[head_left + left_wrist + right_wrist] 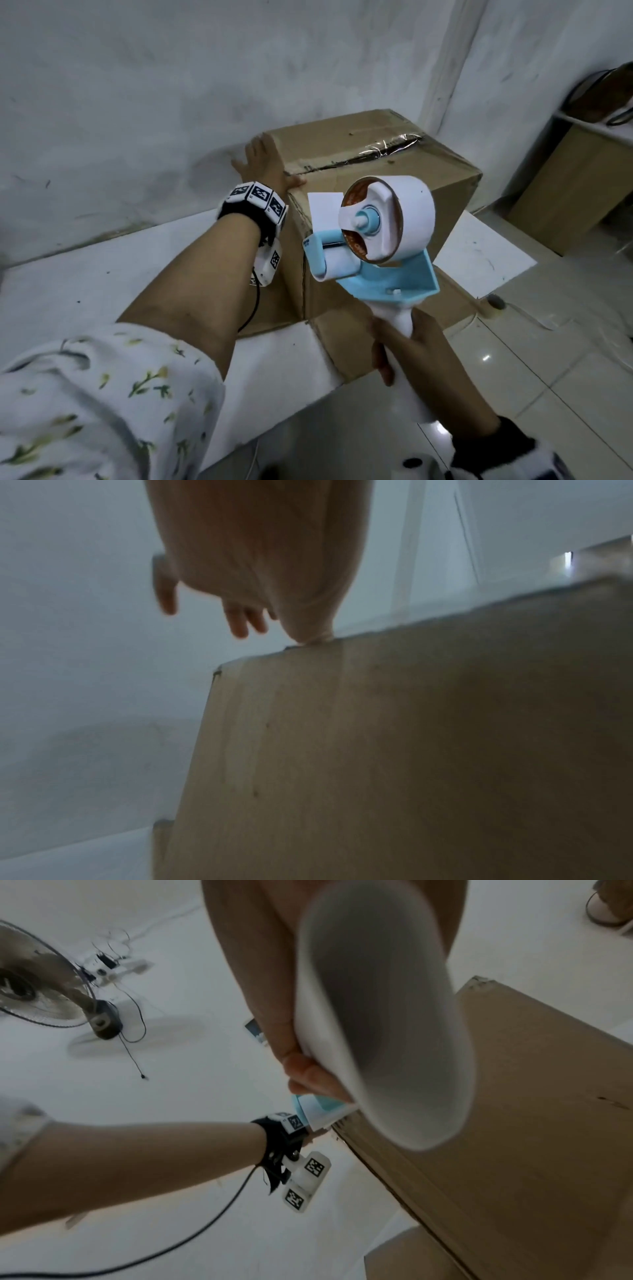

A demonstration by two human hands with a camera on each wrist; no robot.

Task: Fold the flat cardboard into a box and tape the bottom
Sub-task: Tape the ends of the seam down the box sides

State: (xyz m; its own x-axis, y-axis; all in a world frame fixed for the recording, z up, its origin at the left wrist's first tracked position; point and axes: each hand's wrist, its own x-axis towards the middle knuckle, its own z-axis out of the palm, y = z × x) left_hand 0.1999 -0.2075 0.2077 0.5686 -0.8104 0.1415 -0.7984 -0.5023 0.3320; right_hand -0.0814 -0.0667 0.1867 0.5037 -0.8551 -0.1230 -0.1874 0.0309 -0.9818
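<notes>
A brown cardboard box (376,161) stands on a white platform (102,274). Its top flaps meet at a dark seam (346,162) with wrinkled clear tape along the far part. My left hand (263,164) presses flat on the box's top left corner, fingers straight, thumb beside the seam. The left wrist view shows that hand (260,561) on the box (411,750) edge, with its fingers past the edge. My right hand (407,346) grips the white handle of a blue and white tape dispenser (380,233), held in front of the box's near side. In the right wrist view the handle (377,1015) fills the middle beside the box (531,1123).
Lower flaps (346,342) splay out over the platform's front edge. A wall stands close behind the box. A wooden cabinet (575,192) is at the right on the tiled floor, with a small object (495,305) lying near it. A standing fan (41,988) and cables (109,964) are on the floor.
</notes>
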